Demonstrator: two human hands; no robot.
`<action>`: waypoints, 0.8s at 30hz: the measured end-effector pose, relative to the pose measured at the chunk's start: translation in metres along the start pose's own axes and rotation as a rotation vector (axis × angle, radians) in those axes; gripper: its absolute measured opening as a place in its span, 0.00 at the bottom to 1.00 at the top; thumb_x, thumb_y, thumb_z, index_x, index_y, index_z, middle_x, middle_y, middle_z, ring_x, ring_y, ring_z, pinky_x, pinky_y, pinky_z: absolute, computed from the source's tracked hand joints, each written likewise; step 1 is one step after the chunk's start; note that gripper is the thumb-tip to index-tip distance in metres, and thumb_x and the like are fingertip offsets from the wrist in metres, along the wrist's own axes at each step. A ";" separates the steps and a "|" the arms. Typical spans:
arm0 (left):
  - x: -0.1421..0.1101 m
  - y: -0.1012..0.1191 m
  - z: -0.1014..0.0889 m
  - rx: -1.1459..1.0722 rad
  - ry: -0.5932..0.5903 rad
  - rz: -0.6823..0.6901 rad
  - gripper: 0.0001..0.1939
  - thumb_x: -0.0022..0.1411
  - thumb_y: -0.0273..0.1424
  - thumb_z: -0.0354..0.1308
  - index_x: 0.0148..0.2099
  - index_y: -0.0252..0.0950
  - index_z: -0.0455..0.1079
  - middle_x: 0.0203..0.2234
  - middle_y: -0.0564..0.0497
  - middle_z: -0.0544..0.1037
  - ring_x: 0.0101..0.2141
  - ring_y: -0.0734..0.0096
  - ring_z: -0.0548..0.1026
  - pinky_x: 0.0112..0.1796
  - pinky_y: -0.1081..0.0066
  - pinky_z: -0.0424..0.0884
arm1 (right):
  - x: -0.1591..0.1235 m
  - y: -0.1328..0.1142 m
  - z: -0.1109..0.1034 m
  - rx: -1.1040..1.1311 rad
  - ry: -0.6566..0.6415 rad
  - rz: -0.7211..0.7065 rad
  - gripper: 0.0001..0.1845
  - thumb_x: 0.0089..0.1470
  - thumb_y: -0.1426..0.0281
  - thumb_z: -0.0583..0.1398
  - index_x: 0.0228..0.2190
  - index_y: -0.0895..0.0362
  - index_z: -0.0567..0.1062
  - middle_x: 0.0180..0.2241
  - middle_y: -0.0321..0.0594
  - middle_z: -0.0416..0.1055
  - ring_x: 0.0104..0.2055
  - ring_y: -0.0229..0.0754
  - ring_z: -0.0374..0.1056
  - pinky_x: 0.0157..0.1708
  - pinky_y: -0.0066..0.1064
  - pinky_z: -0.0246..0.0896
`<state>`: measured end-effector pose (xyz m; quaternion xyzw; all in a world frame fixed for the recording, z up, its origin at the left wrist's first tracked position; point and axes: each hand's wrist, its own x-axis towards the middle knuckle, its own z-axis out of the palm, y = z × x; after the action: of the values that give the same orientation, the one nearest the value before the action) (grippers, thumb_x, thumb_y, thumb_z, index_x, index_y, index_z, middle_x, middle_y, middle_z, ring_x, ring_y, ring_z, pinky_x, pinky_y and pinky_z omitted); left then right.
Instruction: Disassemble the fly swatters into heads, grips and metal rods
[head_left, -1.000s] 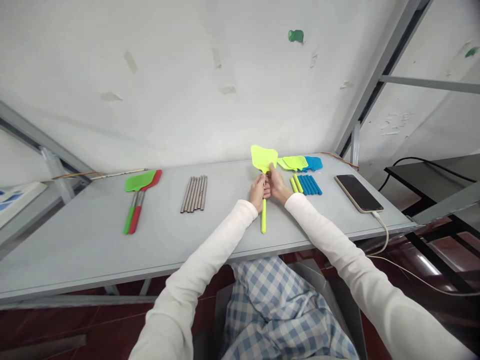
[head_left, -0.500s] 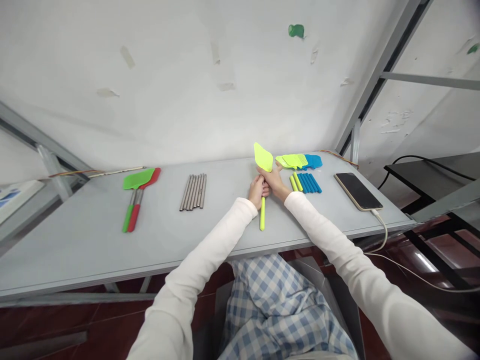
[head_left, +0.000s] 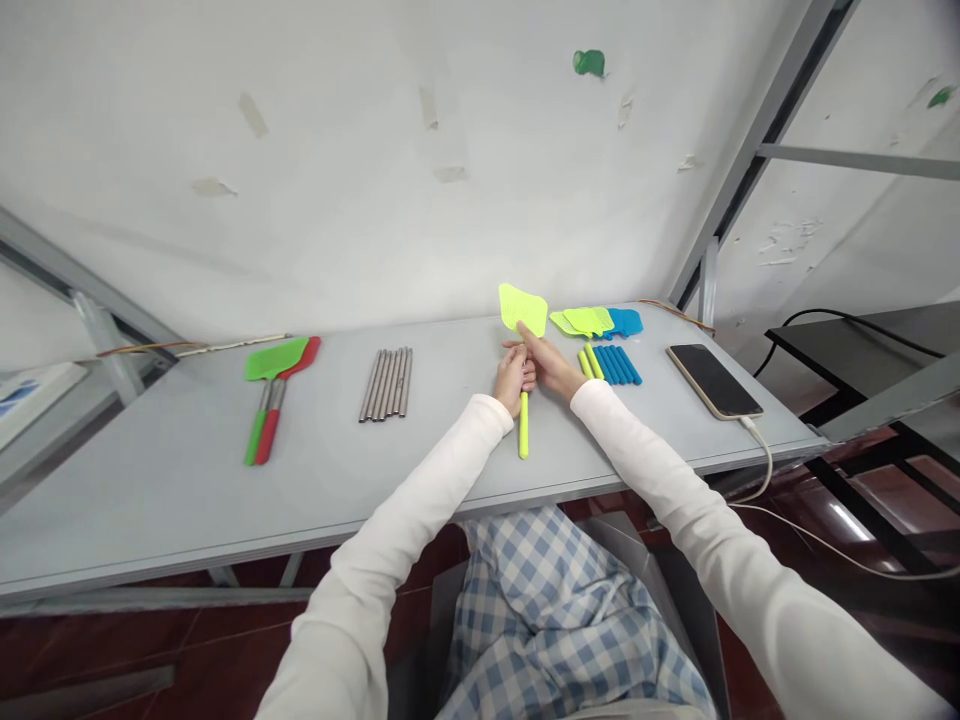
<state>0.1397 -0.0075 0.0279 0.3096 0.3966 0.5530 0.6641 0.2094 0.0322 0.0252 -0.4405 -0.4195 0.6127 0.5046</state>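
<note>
Upright in front of me is a yellow-green fly swatter (head_left: 523, 309), its mesh head on top and its yellow-green grip pointing toward me. My left hand (head_left: 515, 377) is wrapped around the shaft, just above the grip. Higher up, my right hand (head_left: 545, 358) pinches the base of the head, thumb lying on the mesh. The two hands touch and hide most of the shaft. Close to the right hand lie loose yellow-green swatter heads (head_left: 589, 320), blue swatter heads (head_left: 624, 322), yellow-green grips (head_left: 590, 362) and several blue grips (head_left: 618, 365).
On the grey table (head_left: 187, 510), several metal tubes (head_left: 385, 384) lie left of my hands. Farther left, a green fly swatter (head_left: 268, 362) overlaps a red fly swatter (head_left: 304, 357). A phone (head_left: 715, 381) with a white cable (head_left: 765, 455) lies at the right. The wall stands behind.
The swatter's head has turned to face me more broadly and sits slightly lower and farther left. My right thumb now rests on the mesh; the left hand has barely moved.
</note>
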 end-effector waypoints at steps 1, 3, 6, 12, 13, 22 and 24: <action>0.000 0.000 0.000 0.003 0.007 0.001 0.12 0.64 0.34 0.54 0.30 0.37 0.57 0.12 0.64 0.50 0.11 0.87 0.48 0.13 0.82 0.41 | -0.001 0.000 0.000 -0.027 0.023 -0.075 0.24 0.47 0.58 0.66 0.42 0.57 0.68 0.33 0.39 0.75 0.33 0.37 0.70 0.32 0.26 0.66; 0.000 -0.001 -0.001 0.005 0.012 -0.012 0.12 0.63 0.34 0.55 0.30 0.37 0.58 0.12 0.65 0.51 0.11 0.87 0.49 0.13 0.82 0.41 | -0.001 0.002 0.000 -0.092 0.107 -0.230 0.34 0.42 0.64 0.69 0.48 0.56 0.62 0.41 0.41 0.74 0.39 0.36 0.70 0.39 0.26 0.66; 0.002 -0.002 -0.001 0.002 -0.014 -0.026 0.14 0.62 0.34 0.57 0.29 0.37 0.56 0.13 0.65 0.52 0.11 0.87 0.49 0.14 0.82 0.42 | 0.000 0.002 -0.004 -0.221 0.243 -0.352 0.41 0.42 0.64 0.68 0.54 0.55 0.56 0.51 0.46 0.68 0.49 0.38 0.67 0.49 0.31 0.63; 0.005 -0.001 -0.003 0.008 -0.035 -0.008 0.15 0.61 0.35 0.59 0.29 0.38 0.56 0.13 0.65 0.51 0.11 0.88 0.50 0.14 0.83 0.42 | -0.001 0.001 -0.010 -0.543 0.260 -0.339 0.34 0.50 0.56 0.62 0.54 0.58 0.63 0.57 0.52 0.64 0.59 0.47 0.61 0.58 0.38 0.54; 0.006 -0.001 -0.004 0.006 -0.031 -0.014 0.15 0.60 0.35 0.60 0.30 0.38 0.56 0.13 0.65 0.51 0.11 0.88 0.49 0.14 0.83 0.42 | 0.000 0.001 -0.010 -0.567 0.252 -0.337 0.31 0.51 0.55 0.61 0.52 0.59 0.65 0.54 0.52 0.67 0.57 0.47 0.63 0.56 0.38 0.55; 0.003 0.000 -0.003 0.013 -0.053 -0.031 0.15 0.63 0.37 0.57 0.28 0.36 0.57 0.13 0.64 0.50 0.11 0.88 0.47 0.13 0.83 0.42 | 0.007 -0.009 -0.019 0.056 0.149 0.056 0.16 0.62 0.69 0.45 0.27 0.56 0.67 0.22 0.35 0.69 0.19 0.33 0.61 0.23 0.25 0.60; 0.003 0.000 -0.002 0.005 -0.045 -0.036 0.15 0.64 0.36 0.56 0.28 0.36 0.57 0.13 0.64 0.50 0.11 0.88 0.47 0.13 0.83 0.42 | 0.005 -0.009 -0.020 0.044 0.125 0.061 0.13 0.59 0.72 0.48 0.24 0.56 0.66 0.20 0.33 0.65 0.18 0.32 0.60 0.22 0.24 0.58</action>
<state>0.1379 -0.0051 0.0259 0.3166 0.3885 0.5329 0.6818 0.2299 0.0401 0.0281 -0.4793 -0.3597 0.6083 0.5205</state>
